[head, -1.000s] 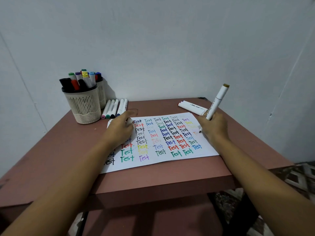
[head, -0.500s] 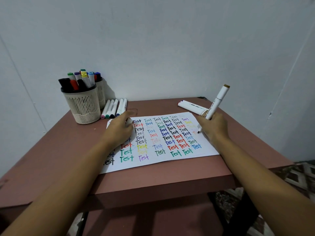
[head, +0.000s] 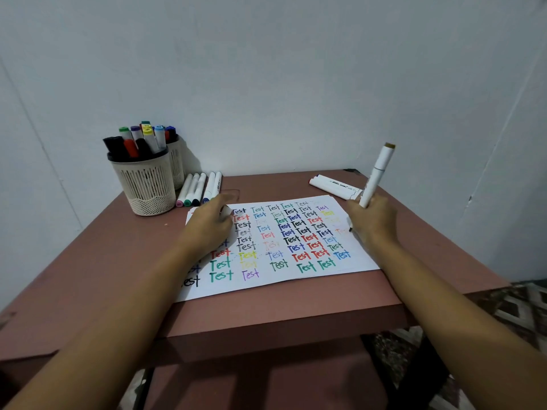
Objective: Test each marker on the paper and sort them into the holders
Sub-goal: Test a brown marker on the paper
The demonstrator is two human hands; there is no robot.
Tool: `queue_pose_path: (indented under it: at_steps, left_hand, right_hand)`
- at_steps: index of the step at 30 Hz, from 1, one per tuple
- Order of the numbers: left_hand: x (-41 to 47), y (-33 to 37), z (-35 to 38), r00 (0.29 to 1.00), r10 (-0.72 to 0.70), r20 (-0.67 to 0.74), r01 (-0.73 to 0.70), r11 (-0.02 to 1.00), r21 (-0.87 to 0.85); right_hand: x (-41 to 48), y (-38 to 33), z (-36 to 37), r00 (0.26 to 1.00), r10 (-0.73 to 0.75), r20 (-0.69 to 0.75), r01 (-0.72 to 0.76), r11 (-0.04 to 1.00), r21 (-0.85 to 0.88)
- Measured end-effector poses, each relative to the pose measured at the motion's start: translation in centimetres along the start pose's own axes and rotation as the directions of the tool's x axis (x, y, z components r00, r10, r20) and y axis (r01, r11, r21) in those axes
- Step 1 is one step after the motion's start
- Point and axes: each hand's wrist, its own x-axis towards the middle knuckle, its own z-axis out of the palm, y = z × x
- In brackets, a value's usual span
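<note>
Marker (head: pixel 376 176): white barrel, brown end up, pinched in the right hand (head: pixel 373 220), tip down at the paper's (head: pixel 266 287) right side
Left hand (head: pixel 211 223): rests on the paper's far left corner; we cannot tell whether it grips the white piece (head: pixel 226 210) by its fingers
Front holder (head: pixel 145 184): packed with upright markers
Rear holder (head: pixel 177 164): we see it half hidden behind the front one, also holding markers
Loose markers (head: pixel 196 189): five lying just right of the holders
Two more markers (head: pixel 334 184): lying behind the right hand

Single head-worn wide-angle view, facing forward-down, close over table (head: pixel 112 261), paper (head: pixel 278 247) centred, wall (head: pixel 266 69) behind.
</note>
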Motion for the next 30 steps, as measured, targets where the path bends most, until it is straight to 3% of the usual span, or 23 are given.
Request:
queue_pose_path:
  at_steps: [4, 10, 14, 19, 24, 30]
  left_hand:
    - [-0.1, 0.0, -0.1, 1.000, 0.005, 0.020, -0.005, 1.000, 0.009]
    - [-0.1, 0.2, -0.1, 0.999, 0.013, 0.029, -0.014, 0.999, 0.045]
    - [-0.2, 0.1, -0.3, 1.000, -0.006, 0.025, 0.005, 0.999, 0.039]
    - [-0.2, 0.2, -0.3, 1.000, 0.009, -0.017, -0.010, 0.999, -0.043]
    - [-0.2, 0.6, -0.2, 1.000, 0.031, -0.003, -0.031, 0.990, -0.140]
    - [-0.1, 0.6, -0.1, 0.996, 0.078, 0.032, -0.071, 0.980, -0.188]
  right_hand:
    - [-0.2, 0.1, 0.0, 0.999, -0.011, 0.046, 0.011, 1.000, -0.004]
    - [0.2, 0.3, 0.2, 1.000, 0.004, -0.024, -0.004, 1.000, -0.006]
    - [0.2, 0.1, 0.0, 1.000, -0.004, -0.004, 0.004, 0.985, 0.171]
    - [0.1, -0.6, -0.4, 0.990, -0.014, 0.139, -0.052, 0.887, 0.459]
    - [0.1, -1.8, -0.4, 0.943, -0.054, 0.327, -0.147, 0.816, 0.559]
    - [-0.8, -5.1, 2.0, 0.807, -0.165, 0.567, -0.243, 0.783, 0.573]
